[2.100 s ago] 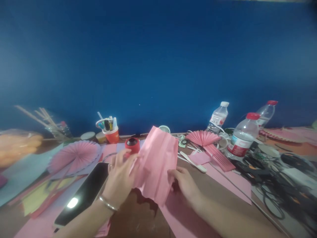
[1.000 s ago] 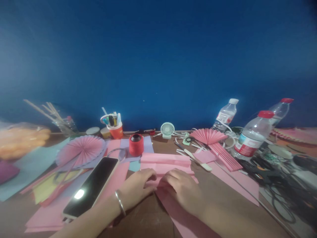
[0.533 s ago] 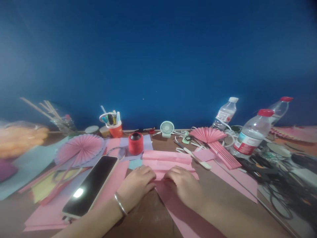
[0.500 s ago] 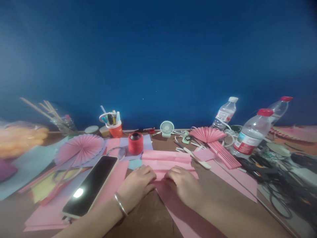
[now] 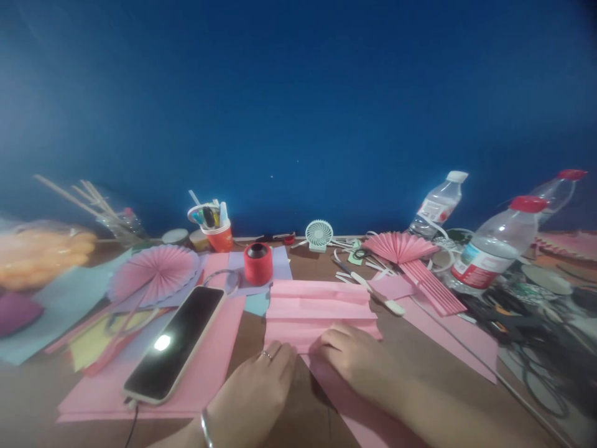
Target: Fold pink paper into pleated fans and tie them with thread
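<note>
Across the middle lies a sheet of pink paper [image 5: 321, 303] with several crosswise pleats. My left hand [image 5: 263, 389], wearing a ring and a bracelet, has its fingers closed on the near left edge of that sheet. At the near right part of the paper, my right hand [image 5: 352, 359] presses with curled fingers, its fingertips tucked down at the edge. The thumbs are mostly hidden. Beneath my right forearm runs another pink sheet [image 5: 347, 398] on the brown table [image 5: 298, 423].
On the left lie a phone [image 5: 175, 345] and a round pink paper fan [image 5: 156, 274]. A red cylindrical object [image 5: 258, 264], a pen cup [image 5: 219, 237] and a small fan [image 5: 319, 235] stand behind. Rightward are a utility knife [image 5: 380, 295], pleated pink paper [image 5: 401, 247], bottles [image 5: 494, 249] and cables [image 5: 532, 373].
My left hand has moved down toward me, and more of the pleated sheet shows. The right hand remains at the near edge. The view has shifted slightly.
</note>
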Available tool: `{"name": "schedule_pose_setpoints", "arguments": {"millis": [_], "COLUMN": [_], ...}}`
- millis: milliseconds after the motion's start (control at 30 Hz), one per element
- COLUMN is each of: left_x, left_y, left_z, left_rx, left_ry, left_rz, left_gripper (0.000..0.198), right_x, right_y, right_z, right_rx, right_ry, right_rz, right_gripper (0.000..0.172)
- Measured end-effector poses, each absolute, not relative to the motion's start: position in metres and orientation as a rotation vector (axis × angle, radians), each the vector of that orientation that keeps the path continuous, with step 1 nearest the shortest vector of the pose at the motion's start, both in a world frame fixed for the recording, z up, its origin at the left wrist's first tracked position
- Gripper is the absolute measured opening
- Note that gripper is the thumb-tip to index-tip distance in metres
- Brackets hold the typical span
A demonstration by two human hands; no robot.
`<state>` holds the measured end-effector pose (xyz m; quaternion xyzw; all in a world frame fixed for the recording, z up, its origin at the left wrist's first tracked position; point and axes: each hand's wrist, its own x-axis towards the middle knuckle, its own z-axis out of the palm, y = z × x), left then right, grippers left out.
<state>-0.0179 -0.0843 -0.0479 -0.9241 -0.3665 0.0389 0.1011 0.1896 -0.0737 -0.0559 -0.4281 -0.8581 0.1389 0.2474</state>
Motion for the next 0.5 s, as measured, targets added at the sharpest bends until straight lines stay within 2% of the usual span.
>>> {"name": "schedule_pose_setpoints", "arguments": {"millis": [100,167,300,500], "left_x": [-0.024,-0.027,-0.032,-0.037], "left_y": [-0.093,-0.095,-0.094,-0.093], "left_z": [-0.058,-0.063,-0.065,-0.064], "left_rx": [-2.641,-2.612,-2.638,-2.748], "left_ry": [-1.111,-1.075,-1.06,-1.119], "left_rz": [-0.007,-0.079,-0.104,-0.013], "left_gripper": [0.053,0.055,0.045,0.039], "right_x": [0.194,0.195,0.196,0.198], "right_y": [-0.076,-0.077,-0.077,-0.075], "right_z": [-0.053,-0.05,-0.052,-0.058], "right_rx": [-1.129,-1.17,-1.245,-1.221], "right_ry": [-2.49,-2.512,-2.504,-2.495], "right_rz": [0.245,0.206,0.257,0.334], "right_gripper": [0.027,0.027,0.023,0.028]}}
